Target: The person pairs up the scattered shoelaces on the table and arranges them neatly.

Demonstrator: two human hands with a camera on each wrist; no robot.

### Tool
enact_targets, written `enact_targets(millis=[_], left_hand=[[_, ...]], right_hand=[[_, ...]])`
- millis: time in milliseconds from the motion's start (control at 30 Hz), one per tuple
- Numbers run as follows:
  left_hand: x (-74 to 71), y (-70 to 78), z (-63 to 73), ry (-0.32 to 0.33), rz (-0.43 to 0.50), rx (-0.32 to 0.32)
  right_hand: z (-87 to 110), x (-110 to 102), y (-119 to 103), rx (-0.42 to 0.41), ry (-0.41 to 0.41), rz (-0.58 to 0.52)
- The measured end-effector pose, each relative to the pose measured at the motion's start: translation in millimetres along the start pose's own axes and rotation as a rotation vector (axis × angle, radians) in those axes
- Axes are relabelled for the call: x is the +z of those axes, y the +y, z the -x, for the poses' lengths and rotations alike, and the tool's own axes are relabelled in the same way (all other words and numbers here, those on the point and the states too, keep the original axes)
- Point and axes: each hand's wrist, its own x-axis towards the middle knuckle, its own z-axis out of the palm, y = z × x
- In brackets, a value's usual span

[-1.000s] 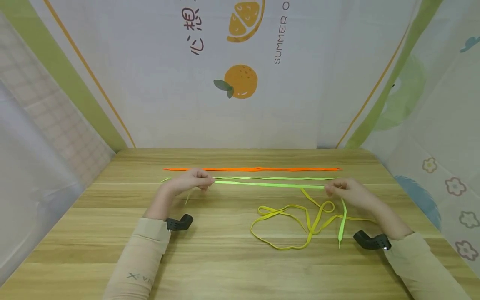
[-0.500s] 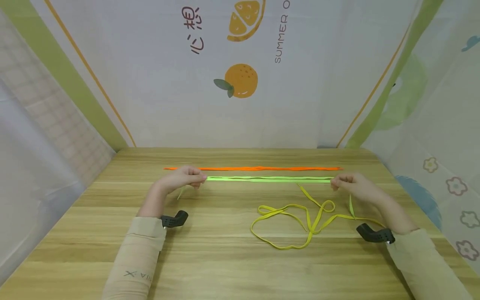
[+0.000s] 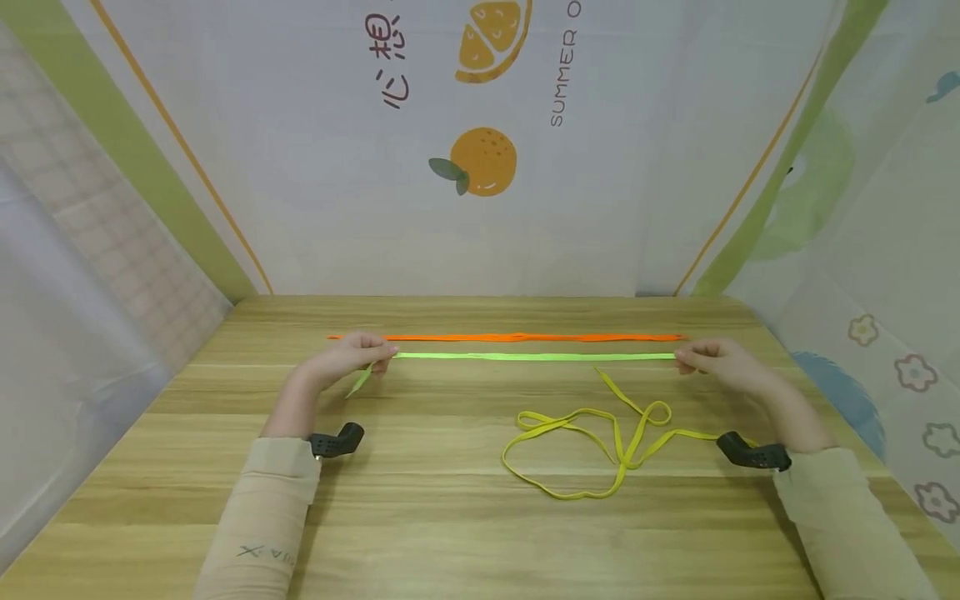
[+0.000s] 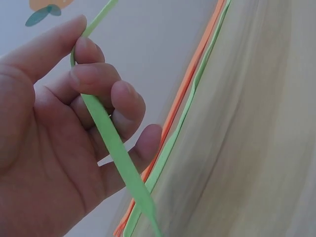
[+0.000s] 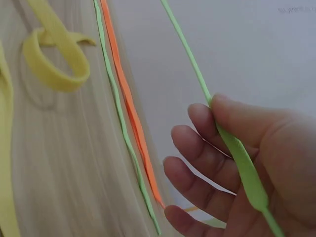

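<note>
A light green shoelace (image 3: 536, 357) is stretched straight between the two hands, raised off the table. My left hand (image 3: 345, 358) pinches it between thumb and index finger, and its loose tail (image 4: 116, 148) hangs across the curled fingers. At the other side my right hand (image 3: 723, 362) pinches it the same way, with a short end (image 5: 249, 177) running down over the palm. A second green shoelace (image 4: 185, 113) lies straight on the table alongside an orange shoelace (image 3: 465, 337). In the head view the raised lace covers that second green one.
A yellow shoelace (image 3: 573, 497) lies in loose loops right of the middle of the wooden table (image 3: 420, 533), nearer than the straight laces. A white printed curtain (image 3: 337, 225) hangs behind the table's far edge. Small dark cameras sit on both wrists.
Both hands have moved apart, the left one leftward and the right one rightward, and slightly farther from the body. The held green lace shifted up in view until it overlapped the lying green one.
</note>
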Motion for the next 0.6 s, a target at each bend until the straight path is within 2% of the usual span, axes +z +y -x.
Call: enact_targets(millis=[233,600], left_hand=[[-7.5,-6.4,7.0,0.052,-0.008,-0.045],[-22.9,-18.8,17.0,0.105,0.022,-0.043]], right_hand=[[-0.3,-5.6,11.6,0.006,0.020,0.000],[-2.7,-15.0,28.1,0.051,0.046,-0.003]])
